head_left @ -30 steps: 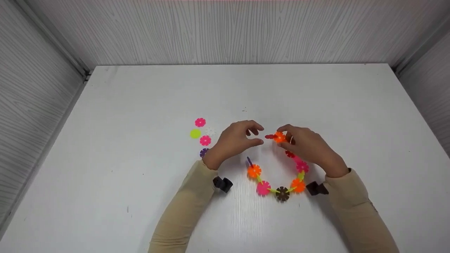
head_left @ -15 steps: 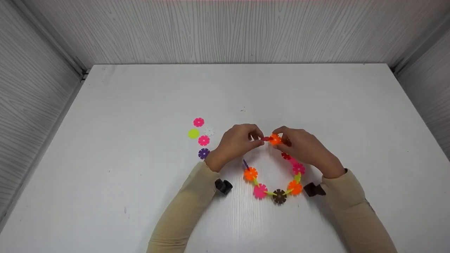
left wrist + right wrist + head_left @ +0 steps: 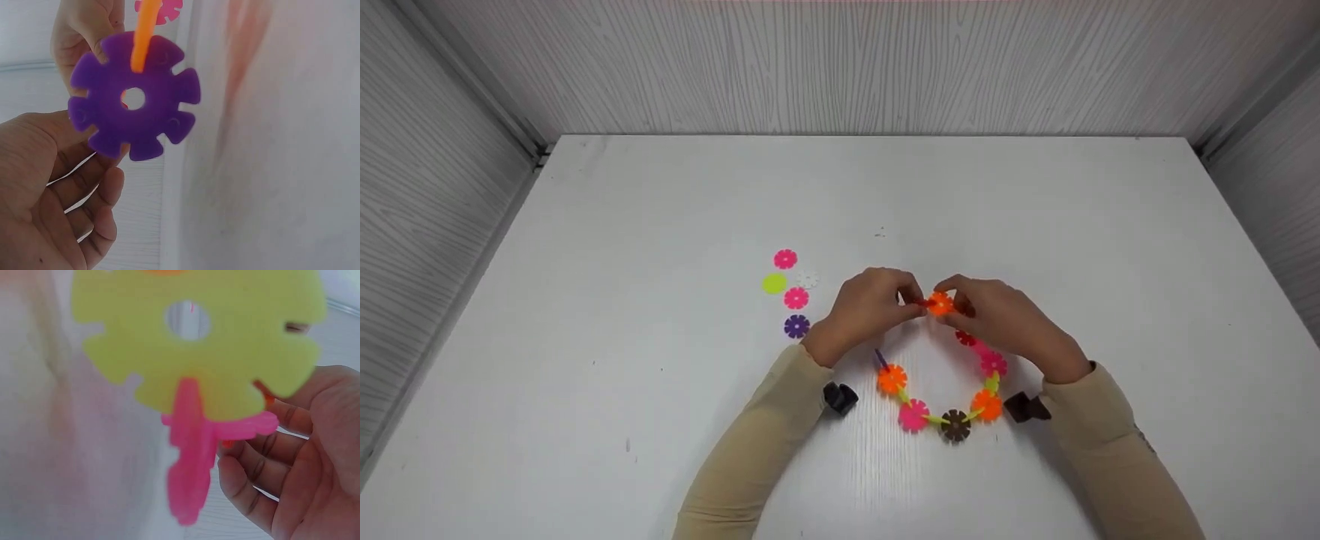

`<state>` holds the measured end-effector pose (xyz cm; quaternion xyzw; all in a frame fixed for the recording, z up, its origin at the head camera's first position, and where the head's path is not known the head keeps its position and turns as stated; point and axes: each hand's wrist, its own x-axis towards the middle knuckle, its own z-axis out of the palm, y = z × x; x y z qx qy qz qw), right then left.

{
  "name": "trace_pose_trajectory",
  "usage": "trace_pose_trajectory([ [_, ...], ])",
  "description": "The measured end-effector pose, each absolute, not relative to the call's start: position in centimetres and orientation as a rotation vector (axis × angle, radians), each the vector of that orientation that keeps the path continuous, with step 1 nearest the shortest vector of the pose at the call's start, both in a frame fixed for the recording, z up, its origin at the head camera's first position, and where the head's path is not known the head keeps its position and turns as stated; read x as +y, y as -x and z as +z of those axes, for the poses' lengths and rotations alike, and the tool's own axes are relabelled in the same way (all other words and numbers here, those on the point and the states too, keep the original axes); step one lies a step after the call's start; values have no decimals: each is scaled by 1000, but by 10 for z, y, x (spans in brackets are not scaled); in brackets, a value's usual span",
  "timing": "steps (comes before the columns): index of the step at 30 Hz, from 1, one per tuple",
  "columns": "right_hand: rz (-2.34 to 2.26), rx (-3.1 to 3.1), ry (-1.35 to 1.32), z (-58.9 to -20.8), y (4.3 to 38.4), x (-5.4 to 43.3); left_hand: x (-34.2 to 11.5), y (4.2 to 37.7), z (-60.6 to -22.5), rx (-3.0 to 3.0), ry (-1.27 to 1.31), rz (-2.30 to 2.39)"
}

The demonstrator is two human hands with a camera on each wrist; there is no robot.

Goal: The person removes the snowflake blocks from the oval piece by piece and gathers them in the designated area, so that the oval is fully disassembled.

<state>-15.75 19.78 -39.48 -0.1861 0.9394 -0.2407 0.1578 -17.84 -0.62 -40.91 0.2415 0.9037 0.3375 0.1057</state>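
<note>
A chain of slotted plastic snowflake discs forms a loop in the head view, with a brown disc (image 3: 955, 425) at its near side. My right hand (image 3: 1011, 321) pinches an orange disc (image 3: 940, 304) at the chain's far end. Fingertips of my left hand (image 3: 868, 307) pinch a red disc seen edge-on, joined to that orange one. The other end is a purple disc (image 3: 881, 359), below my left hand. Large in the left wrist view, this purple disc (image 3: 163, 112) has an orange disc in its slot. A yellow disc (image 3: 242, 343) and a pink disc (image 3: 188, 461) partly hide my right fingers in the right wrist view.
Loose discs lie on the white table (image 3: 622, 262) left of my left hand: two pink, a yellow-green one (image 3: 775, 283), a white one (image 3: 808, 279) and a purple one (image 3: 796, 326). Grey wood-grain panels (image 3: 840, 67) stand around the table.
My left hand has closed its fingers on the red disc. My right hand has moved left and slightly nearer with the orange disc, and the chain has shifted along with it.
</note>
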Motion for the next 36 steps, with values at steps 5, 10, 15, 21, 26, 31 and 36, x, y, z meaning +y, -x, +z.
trace_pose_trajectory([
  [5,-753,2627,525,-396,158,198,-6,180,-412,2646,-758,981],
  [10,-719,2629,458,-397,158,200,-7,182,-413,2623,-799,1026],
  [15,-694,2647,476,-398,157,201,-10,180,-411,2717,-806,943],
  [21,-712,2696,535,-396,156,198,-10,179,-408,2778,-797,862],
  [26,-698,2754,527,-395,156,196,-10,178,-405,2806,-769,834],
  [31,-717,2802,550,-395,156,195,-8,177,-403,2839,-757,867],
  [36,-751,2841,591,-394,156,196,-8,177,-403,2928,-821,859],
])
